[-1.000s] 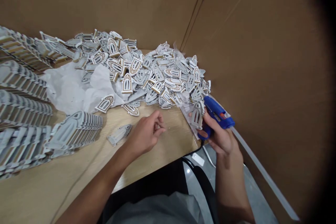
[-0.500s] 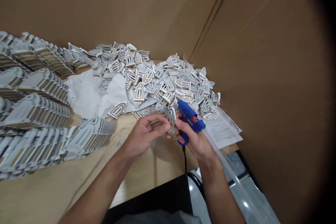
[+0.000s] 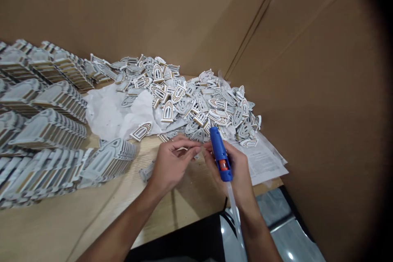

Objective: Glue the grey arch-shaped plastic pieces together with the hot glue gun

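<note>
My right hand (image 3: 236, 166) is wrapped around a blue hot glue gun (image 3: 218, 147), its nozzle pointing away toward the pile. A clear glue stick (image 3: 236, 213) sticks out of the gun's rear end. My left hand (image 3: 170, 163) is pinched, its fingertips meeting those of my right hand. A small grey arched window-shaped piece (image 3: 199, 134) shows just above the fingertips; the fingers hide its lower part. Under my left wrist another grey piece (image 3: 147, 171) lies on the wooden table (image 3: 123, 208).
Beyond my hands spreads a heap of white, grey and gold arched pieces (image 3: 178, 94), partly on white tissue paper (image 3: 106, 110). Stacked rows of such pieces (image 3: 52, 131) fill the left side. Printed sheets (image 3: 265, 159) lie at right. Cardboard walls (image 3: 129, 12) enclose the back and right.
The glue gun has turned from slanting rightward to nearly upright in view, its glue stick now trailing toward me. My fingertips have come closer together, and the arched piece is more hidden.
</note>
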Action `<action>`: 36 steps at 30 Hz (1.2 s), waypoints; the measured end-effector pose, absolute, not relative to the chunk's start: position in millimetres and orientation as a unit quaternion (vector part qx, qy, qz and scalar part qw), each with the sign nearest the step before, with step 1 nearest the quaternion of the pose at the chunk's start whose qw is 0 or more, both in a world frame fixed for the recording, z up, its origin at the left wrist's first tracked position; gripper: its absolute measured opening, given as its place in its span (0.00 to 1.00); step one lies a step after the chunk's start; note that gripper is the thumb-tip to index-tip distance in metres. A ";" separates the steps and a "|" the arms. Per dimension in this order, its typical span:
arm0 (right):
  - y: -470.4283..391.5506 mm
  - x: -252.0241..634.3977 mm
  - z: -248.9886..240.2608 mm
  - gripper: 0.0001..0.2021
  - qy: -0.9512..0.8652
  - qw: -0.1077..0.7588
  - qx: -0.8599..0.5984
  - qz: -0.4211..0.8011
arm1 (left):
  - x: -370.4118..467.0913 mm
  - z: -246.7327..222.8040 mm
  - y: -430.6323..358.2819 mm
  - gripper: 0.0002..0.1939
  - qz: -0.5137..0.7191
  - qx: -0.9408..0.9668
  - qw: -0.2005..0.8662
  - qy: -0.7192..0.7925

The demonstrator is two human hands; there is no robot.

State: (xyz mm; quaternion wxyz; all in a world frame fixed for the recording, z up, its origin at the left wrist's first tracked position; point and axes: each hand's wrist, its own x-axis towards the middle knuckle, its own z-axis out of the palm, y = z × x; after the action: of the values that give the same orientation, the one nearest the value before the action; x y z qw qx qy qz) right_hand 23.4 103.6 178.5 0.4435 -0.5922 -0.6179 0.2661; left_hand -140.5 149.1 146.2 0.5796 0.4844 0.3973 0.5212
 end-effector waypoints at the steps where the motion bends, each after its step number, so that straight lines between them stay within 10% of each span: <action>1: 104.5 24.3 180.2 0.03 -0.631 0.430 -0.593 0.254 | -139.9 145.7 148.3 0.06 0.522 0.484 0.580 0.395; 9: 111.6 34.9 185.8 0.07 -0.628 0.423 -0.597 0.265 | -137.2 143.6 146.6 0.09 0.511 0.493 0.584 0.394; 15: 110.0 27.4 176.3 0.14 -0.511 0.504 -0.605 0.345 | -135.2 147.9 147.5 0.30 0.513 0.474 0.597 0.394; 36: 114.9 17.1 166.6 0.11 -0.552 0.512 -0.592 0.287 | -137.7 141.9 146.6 0.31 0.487 0.464 0.608 0.422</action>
State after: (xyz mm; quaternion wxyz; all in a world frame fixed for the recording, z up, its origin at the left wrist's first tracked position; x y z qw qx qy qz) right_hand 17.1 114.9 166.6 0.5119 -0.5919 -0.5525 0.2871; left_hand -137.7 146.6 141.9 0.6080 0.4638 0.4221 0.4869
